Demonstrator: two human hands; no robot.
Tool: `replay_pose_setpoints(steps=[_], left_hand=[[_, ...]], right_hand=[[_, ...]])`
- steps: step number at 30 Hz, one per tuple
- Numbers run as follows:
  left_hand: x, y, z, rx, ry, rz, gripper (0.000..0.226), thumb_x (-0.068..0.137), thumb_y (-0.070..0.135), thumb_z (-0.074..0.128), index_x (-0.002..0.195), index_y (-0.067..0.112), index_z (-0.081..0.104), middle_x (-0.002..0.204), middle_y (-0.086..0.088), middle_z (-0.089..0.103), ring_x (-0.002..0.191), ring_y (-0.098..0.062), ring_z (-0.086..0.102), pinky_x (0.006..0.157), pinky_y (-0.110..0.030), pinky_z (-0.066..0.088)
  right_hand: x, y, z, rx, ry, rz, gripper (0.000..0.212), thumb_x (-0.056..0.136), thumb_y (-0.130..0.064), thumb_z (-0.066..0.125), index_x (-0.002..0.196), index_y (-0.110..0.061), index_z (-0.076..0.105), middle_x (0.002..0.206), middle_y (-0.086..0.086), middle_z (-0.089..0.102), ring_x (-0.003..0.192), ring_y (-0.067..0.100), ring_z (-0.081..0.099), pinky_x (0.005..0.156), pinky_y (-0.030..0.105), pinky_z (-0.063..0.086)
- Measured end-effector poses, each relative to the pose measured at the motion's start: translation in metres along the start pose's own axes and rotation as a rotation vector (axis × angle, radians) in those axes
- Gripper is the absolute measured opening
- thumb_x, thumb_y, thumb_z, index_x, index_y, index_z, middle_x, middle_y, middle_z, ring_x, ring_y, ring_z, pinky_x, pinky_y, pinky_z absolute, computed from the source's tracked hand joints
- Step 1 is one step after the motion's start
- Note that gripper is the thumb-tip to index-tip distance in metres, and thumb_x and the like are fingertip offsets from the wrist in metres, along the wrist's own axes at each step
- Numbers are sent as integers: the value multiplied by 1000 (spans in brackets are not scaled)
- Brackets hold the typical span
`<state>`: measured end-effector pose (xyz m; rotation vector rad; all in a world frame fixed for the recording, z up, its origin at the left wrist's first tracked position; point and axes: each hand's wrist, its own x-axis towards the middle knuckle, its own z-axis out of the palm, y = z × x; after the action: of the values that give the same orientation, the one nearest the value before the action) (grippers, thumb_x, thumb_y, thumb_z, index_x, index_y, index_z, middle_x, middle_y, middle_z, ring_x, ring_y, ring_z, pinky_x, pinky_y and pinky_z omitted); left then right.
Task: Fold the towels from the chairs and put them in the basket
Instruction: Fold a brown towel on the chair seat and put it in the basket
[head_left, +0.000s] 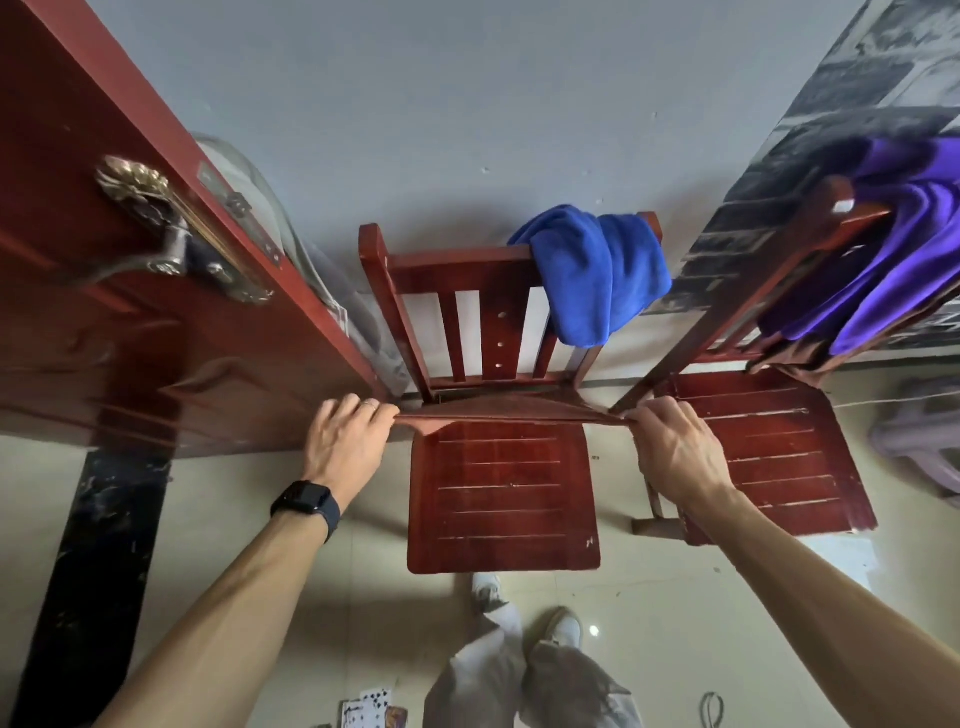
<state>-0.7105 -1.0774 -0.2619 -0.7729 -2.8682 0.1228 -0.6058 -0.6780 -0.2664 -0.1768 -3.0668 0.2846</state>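
The brown towel (509, 408) is stretched taut over the back edge of the chair seat (501, 493). The left hand (345, 441) and right hand (675, 447) pinch its ends, well apart, so folding looks to be in hand. The next move is probably to bring the ends together. The blue towel (597, 270) and purple towel (893, 234) are draped on chair backs.

Brown towel (501, 409) taut between left hand (347, 441) and right hand (675, 447) (blue towel (597, 273) on chair (501, 493))

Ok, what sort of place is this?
Probably a room in a home: a red wooden door with an ornate handle, wooden chairs hung with a blue towel and a purple towel, and a tiled floor.
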Motion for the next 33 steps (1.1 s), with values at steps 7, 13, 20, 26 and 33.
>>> replay_pose_setpoints(steps=[7, 13, 20, 26, 33], left_hand=[[-103, 49, 105, -64, -301, 42, 12, 76, 12, 66, 83, 20, 72, 80, 1, 67, 81, -28, 61, 68, -40, 42], [-172, 95, 168, -104, -650, -16, 15, 66, 13, 82, 74, 23, 75, 74, 4, 69, 80, -24, 62, 71, -37, 43], [-177, 92, 191, -481, -800, -367, 18, 84, 35, 63, 92, 27, 77, 93, 7, 75, 88, -19, 65, 77, -33, 53], [-113, 67, 204, -1234, -695, -1039, 3, 85, 27, 74, 87, 25, 74, 91, 8, 74, 97, -15, 66, 78, -23, 47], [-51, 65, 269, -1527, -445, -1302, 15, 91, 35, 70, 101, 24, 70, 113, -4, 72, 104, -20, 69, 87, -33, 55]], right_hand=[[-88, 15, 113, -13, -243, 66, 17, 85, -3, 67, 99, -11, 72, 98, 11, 66, 86, 37, 63, 67, 45, 55], [-171, 21, 191, -1, -570, 187, 16, 86, -7, 63, 99, -11, 71, 104, 12, 66, 96, 39, 61, 77, 45, 52], [-174, 25, 212, 205, -636, 361, 14, 87, -10, 67, 96, -8, 76, 100, 15, 70, 94, 37, 66, 84, 40, 53], [-91, 26, 207, 706, -480, 861, 8, 90, -18, 70, 95, -13, 73, 89, 3, 70, 79, 16, 63, 67, 20, 46], [-15, 23, 268, 761, -271, 869, 30, 90, -45, 60, 108, -21, 64, 101, 6, 74, 85, 23, 67, 82, 43, 56]])
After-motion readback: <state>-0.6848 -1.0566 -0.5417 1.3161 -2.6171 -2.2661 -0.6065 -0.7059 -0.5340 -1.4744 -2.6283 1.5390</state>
